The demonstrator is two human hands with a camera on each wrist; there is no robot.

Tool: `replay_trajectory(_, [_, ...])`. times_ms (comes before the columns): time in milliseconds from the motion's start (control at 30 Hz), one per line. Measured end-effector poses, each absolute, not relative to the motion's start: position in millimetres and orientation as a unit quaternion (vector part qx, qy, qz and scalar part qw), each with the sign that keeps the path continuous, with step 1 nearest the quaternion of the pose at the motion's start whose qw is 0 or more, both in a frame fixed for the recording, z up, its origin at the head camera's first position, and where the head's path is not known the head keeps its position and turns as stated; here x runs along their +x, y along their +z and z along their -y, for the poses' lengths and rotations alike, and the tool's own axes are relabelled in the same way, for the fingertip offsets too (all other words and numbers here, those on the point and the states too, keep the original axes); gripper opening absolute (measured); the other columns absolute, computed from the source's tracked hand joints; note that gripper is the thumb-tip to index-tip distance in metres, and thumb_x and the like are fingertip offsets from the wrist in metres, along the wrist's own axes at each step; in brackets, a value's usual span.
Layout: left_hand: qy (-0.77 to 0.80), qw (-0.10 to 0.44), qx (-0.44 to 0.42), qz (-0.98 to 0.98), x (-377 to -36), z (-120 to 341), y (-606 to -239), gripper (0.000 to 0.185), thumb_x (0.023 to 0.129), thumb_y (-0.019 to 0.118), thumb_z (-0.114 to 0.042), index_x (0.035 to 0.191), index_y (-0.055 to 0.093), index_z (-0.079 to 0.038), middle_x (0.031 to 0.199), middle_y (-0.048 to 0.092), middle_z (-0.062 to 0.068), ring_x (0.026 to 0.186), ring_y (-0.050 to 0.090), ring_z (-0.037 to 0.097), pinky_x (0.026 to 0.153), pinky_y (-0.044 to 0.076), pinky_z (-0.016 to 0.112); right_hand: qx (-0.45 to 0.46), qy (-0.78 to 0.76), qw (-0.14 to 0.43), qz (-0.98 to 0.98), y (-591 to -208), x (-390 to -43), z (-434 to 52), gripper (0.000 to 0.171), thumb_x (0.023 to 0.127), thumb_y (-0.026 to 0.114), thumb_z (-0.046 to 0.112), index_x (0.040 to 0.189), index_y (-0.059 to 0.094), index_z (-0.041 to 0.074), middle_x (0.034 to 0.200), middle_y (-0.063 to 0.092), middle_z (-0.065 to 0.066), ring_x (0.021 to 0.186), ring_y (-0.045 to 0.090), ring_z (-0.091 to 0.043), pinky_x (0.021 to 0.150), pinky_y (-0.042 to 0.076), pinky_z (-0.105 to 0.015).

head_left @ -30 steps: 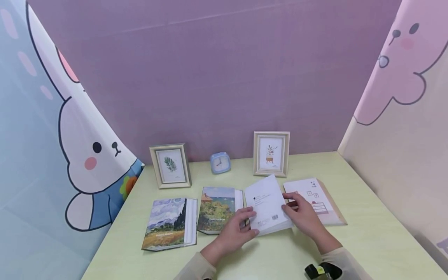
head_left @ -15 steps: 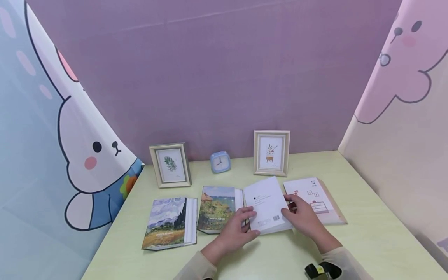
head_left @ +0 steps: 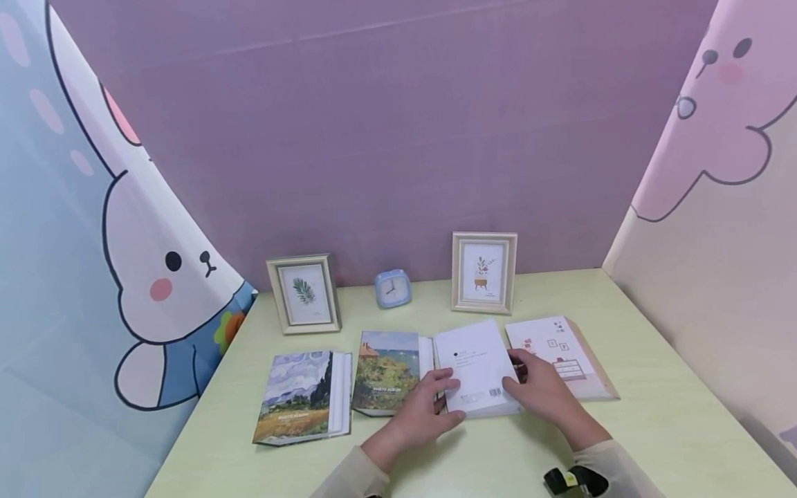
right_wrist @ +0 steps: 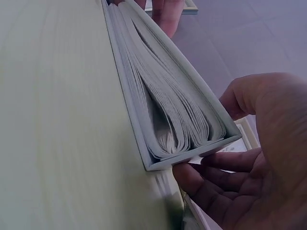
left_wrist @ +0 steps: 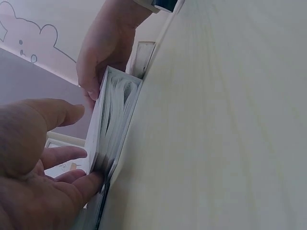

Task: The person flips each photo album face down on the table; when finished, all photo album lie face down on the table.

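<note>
A white photo album (head_left: 473, 363) lies with its printed, barcoded cover up, low over the table. Its thick stack of pages (right_wrist: 165, 103) shows between the covers in the right wrist view. My right hand (head_left: 543, 387) holds its spine side, thumb on the cover edge and fingers (right_wrist: 218, 184) against the spine. At the opposite side is my left hand (head_left: 422, 408), its fingers (left_wrist: 72, 184) extended to the album's open edge and its thumb (left_wrist: 62, 112) apart from it. Just left stands a photo album with a seaside painting (head_left: 386, 370).
Another painted photo album (head_left: 292, 394) lies at the left, and a white-and-tan album (head_left: 563, 356) at the right, beside my right hand. Behind them stand a leaf picture frame (head_left: 304, 294), a blue clock (head_left: 393, 288) and a plant picture frame (head_left: 483, 273).
The white album has come down, its far edge dropping and its cover turning a little straighter. My right hand has lowered slightly with it; my left hand has barely moved.
</note>
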State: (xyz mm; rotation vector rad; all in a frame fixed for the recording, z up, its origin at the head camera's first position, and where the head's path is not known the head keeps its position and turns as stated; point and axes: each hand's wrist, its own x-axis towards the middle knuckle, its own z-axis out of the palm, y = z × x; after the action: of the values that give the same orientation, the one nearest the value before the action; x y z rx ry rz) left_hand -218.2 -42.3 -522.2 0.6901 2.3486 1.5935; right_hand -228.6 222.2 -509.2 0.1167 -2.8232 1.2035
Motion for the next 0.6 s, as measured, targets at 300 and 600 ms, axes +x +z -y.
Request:
replay_trajectory(300, [0.528,0.119,0.232,-0.809,-217.9,41.7,-520.6,0.055,0.093,0.08,-0.01,0.14,0.059,0.007,0.161,0.036,0.016,0.149,0.037,0.037,0.115,0.042,0.033,0.044,0.392,0.036,0.918,-508.4,-229.7,-224.4,0.058,0.09,0.075,0.015,0.141,0.057,-0.007,0.119,0.068,-0.014,0.093,0.064,-0.019,0.079,0.056,-0.036])
replay_trajectory(600, [0.522,0.13,0.219,-0.814,-218.7,40.0,-520.1,0.056,0.094,0.08,-0.011,0.143,0.059,0.004,0.163,0.036,0.012,0.15,0.036,0.033,0.115,0.041,0.031,0.046,0.395,0.035,0.917,-507.1,-228.3,-225.6,0.059,0.09,0.076,0.015,0.14,0.057,-0.008,0.115,0.068,-0.013,0.091,0.063,-0.019,0.079,0.055,-0.036])
